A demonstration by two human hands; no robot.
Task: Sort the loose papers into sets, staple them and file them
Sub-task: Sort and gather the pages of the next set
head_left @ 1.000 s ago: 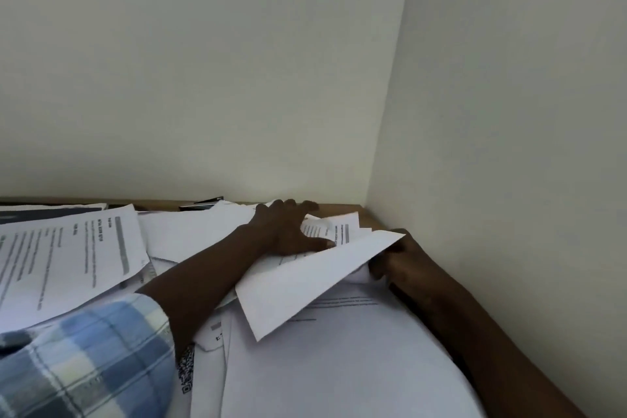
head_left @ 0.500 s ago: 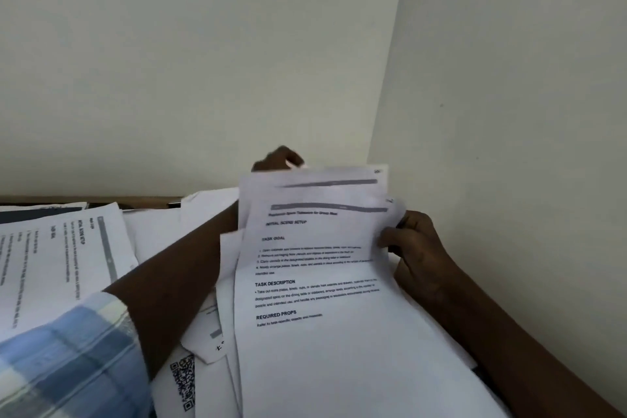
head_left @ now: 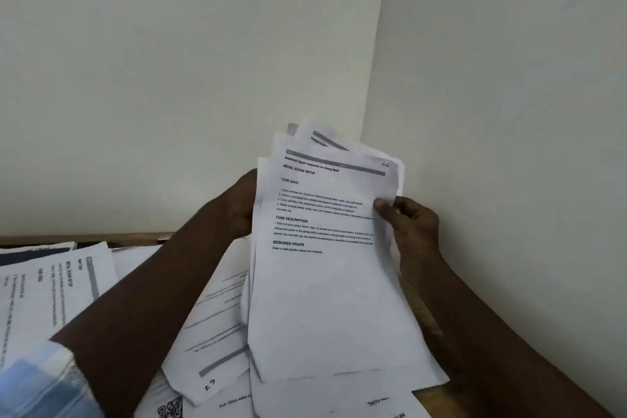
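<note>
A stack of printed white sheets (head_left: 325, 282) stands nearly upright above the desk, its top page headed with a grey bar and bold section titles. My left hand (head_left: 237, 204) holds the stack's left edge, its fingers hidden behind the paper. My right hand (head_left: 407, 224) pinches the right edge, thumb on the front page. Further sheets fan out unevenly behind the top of the stack.
Loose printed papers (head_left: 51, 288) cover the wooden desk (head_left: 142, 237) on the left and below the stack, one with a QR code (head_left: 170, 409). A dark flat object (head_left: 30, 254) lies at the far left. Pale walls meet in a corner right behind the stack.
The sheets went from lying folded on the desk to being lifted upright. Both hands rose with them, the left one moving from on top of the pile to the stack's left edge.
</note>
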